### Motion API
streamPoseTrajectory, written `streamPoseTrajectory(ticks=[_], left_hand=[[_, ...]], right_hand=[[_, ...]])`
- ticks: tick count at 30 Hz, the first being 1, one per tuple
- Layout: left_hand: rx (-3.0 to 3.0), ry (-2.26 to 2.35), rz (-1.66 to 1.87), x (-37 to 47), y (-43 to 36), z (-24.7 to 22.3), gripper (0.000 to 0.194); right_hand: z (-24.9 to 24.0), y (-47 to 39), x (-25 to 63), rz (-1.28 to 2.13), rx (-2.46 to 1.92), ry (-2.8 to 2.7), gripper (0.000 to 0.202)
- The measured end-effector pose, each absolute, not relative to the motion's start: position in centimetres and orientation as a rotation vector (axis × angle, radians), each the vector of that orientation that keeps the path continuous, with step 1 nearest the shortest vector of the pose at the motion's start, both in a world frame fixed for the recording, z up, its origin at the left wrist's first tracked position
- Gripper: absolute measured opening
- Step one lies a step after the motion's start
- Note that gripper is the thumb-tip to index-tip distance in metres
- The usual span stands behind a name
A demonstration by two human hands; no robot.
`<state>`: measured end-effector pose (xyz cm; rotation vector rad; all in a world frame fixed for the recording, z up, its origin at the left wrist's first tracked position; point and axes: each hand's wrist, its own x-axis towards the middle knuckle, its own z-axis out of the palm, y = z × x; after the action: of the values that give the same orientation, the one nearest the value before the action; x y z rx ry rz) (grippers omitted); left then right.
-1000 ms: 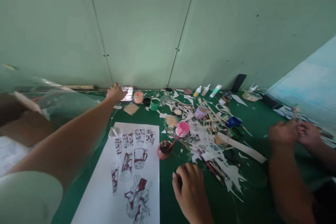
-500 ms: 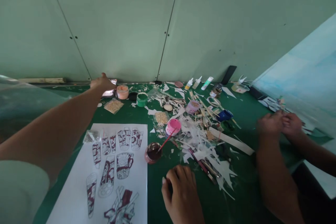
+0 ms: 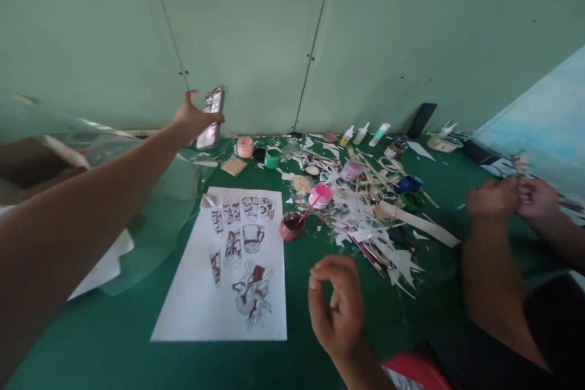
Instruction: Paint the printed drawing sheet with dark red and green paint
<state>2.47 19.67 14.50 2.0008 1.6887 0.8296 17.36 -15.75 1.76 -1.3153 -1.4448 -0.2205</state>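
Observation:
My left hand [image 3: 197,117] is stretched out towards the wall and grips a smartphone [image 3: 211,119] by its edges, raised off the table. Over the table's near side, my right hand [image 3: 338,301] is curled, thumb tip against the forefinger, with nothing visible between them. Between the hands lies a white sheet [image 3: 183,292] with drawings of patterned cups and other shapes, partly filled in dark red. Beside the sheet's right edge, a jar of dark red paint [image 3: 291,228] stands open. A thin red-handled brush [image 3: 311,206] leans in it, its tip hidden in the jar.
Paper scraps [image 3: 365,210] and brushes cover the middle of the green table, around a pink paint jar [image 3: 320,196]. Glue bottles [image 3: 361,133] stand by the wall. A co-worker's hands [image 3: 512,198] are at the right. Clear plastic sheeting [image 3: 155,244] lies at the left.
My left hand has lifted the smartphone up from the table by the wall. My right hand has come up off the tabletop, thumb and fingers curled together. The view has shifted left.

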Motion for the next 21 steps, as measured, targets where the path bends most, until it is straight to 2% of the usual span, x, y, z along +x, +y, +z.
streamPoseTrajectory(ticks=[2,3,6,8,10,12,14,19,21], left_hand=[[1.850,1.599,0.859,1.9,16.5,15.0,0.085],[1.793,1.549,0.870,1.7,14.9,15.1,0.083],[1.686,1.418,0.887,1.2,9.8,15.1,0.086],[1.617,1.328,0.918,0.8,6.7,14.9,0.096],[1.668,1.325,0.937,0.4,4.1,14.7,0.106],[1.728,1.379,0.928,0.0,2.2,14.7,0.112],[1.646,1.337,0.929,-0.5,1.0,14.7,0.101],[1.505,1.155,0.961,-1.6,0.2,14.3,0.038],[1.481,1.086,0.950,-2.0,0.2,13.9,0.031]], right_hand=[[4.3,-13.9,15.0,-0.127,-1.250,-1.430,0.023],[5.5,-12.4,14.0,0.030,-1.278,-1.386,0.027],[8.7,-7.4,11.7,0.522,-1.364,-1.250,0.055],[9.9,-4.7,10.9,0.820,-1.295,-1.142,0.066],[10.5,-3.5,10.2,1.098,-1.088,-1.102,0.062],[10.5,-3.7,9.6,1.169,-1.006,-1.033,0.059],[10.3,-4.7,9.1,1.158,-1.028,-0.937,0.058],[9.8,-7.4,8.6,1.162,-1.022,-0.769,0.059],[9.7,-7.9,8.7,1.185,-0.949,-0.751,0.060]])
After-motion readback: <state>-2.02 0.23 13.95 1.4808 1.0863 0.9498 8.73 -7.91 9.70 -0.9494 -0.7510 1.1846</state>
